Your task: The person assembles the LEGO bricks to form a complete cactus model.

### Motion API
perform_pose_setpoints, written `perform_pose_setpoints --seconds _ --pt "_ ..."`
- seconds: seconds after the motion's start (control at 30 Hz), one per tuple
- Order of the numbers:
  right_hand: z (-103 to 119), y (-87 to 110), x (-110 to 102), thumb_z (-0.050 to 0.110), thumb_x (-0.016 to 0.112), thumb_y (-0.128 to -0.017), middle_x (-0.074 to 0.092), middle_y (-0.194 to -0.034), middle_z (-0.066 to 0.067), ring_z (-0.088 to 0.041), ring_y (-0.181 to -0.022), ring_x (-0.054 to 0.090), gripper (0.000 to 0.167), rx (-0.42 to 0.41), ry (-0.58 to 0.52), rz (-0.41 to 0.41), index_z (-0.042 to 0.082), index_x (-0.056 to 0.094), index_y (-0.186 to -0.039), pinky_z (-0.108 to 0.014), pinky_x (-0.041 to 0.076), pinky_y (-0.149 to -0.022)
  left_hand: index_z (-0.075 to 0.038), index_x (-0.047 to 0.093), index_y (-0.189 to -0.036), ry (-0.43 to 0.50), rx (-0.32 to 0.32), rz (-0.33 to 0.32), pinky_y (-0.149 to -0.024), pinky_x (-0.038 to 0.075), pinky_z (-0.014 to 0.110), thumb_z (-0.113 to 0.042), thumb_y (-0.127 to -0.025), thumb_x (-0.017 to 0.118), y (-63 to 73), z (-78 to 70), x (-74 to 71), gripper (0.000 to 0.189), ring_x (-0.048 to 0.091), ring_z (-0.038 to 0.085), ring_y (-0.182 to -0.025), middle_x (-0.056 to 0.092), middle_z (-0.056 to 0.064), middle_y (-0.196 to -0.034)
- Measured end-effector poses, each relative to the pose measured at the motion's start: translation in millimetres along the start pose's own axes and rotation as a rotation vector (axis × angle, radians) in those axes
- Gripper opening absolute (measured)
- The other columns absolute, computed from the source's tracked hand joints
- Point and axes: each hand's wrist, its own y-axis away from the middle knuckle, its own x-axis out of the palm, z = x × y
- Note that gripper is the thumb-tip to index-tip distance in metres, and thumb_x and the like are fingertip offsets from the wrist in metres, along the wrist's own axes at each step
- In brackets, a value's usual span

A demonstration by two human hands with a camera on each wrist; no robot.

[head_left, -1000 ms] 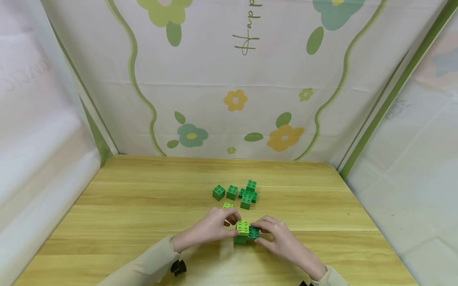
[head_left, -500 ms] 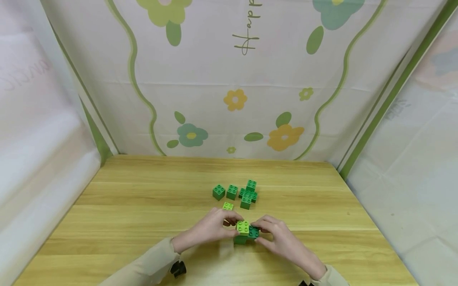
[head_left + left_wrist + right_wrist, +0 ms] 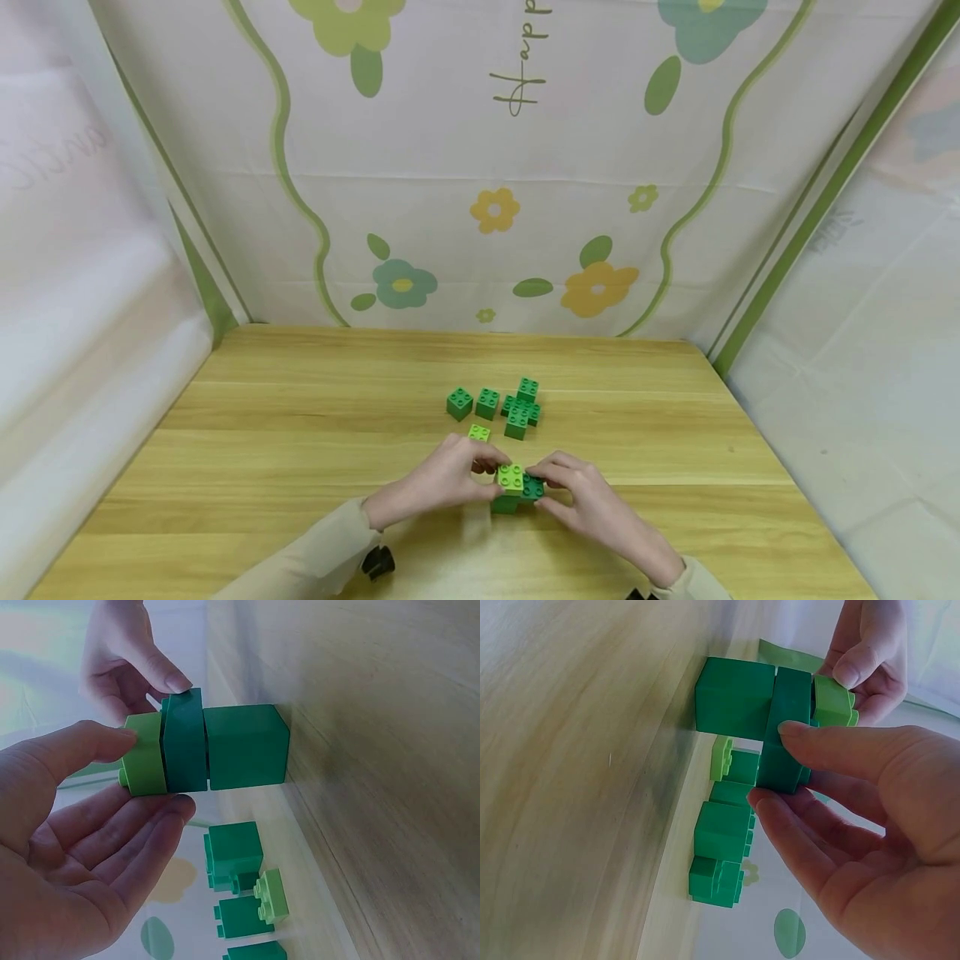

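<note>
A small stack of toy building bricks stands on the table between the two hands. Its base is a green block [image 3: 247,746], with a longer dark green brick [image 3: 786,727] lying across it and overhanging to the right. On the left end of that brick sits a lime brick [image 3: 510,477], studs up. My left hand [image 3: 442,475] pinches the lime brick between thumb and fingers. With thumb and fingertips, my right hand [image 3: 588,498] grips the overhanging end of the dark green brick. Thin seams show between the layers in the left wrist view.
Beyond the hands lie two loose green bricks [image 3: 460,403] and a joined cluster of green bricks [image 3: 517,410]. A thin lime brick [image 3: 479,432] lies just past the left hand. Printed fabric [image 3: 420,150] walls the wooden table [image 3: 300,400] at back and sides.
The left fingertips have shifted slightly to the right along the lime brick. The right hand and the stack hold nearly the same place.
</note>
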Motion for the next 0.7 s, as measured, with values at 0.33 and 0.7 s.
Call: perform_pose_setpoints --seconds 0.33,0.7 --pt "0.5 -0.9 -0.1 0.004 0.079 -0.079 0.069 -0.104 -0.002 -0.013 -0.093 0.069 0.037 0.009 0.004 0.0 0.004 0.07 -0.114 -0.027 0.062 -0.08 -0.003 0.075 -0.107 0.0 -0.027 0.005 -0.077 0.058 0.016 -0.008 -0.08 0.079 0.7 -1.9 -1.2 0.028 0.074 0.022 -0.088 0.077 0.01 -0.102" --pt "1.5 -1.3 -1.8 0.005 0.078 -0.08 0.069 -0.104 -0.001 -0.012 -0.094 0.068 0.036 0.008 0.014 0.013 0.005 0.07 -0.115 -0.027 0.061 -0.08 -0.004 0.075 -0.108 -0.044 -0.028 -0.001 -0.077 0.06 0.021 -0.007 -0.08 0.077 1.7 -5.1 0.8 0.028 0.073 0.019 -0.089 0.077 0.009 -0.103"
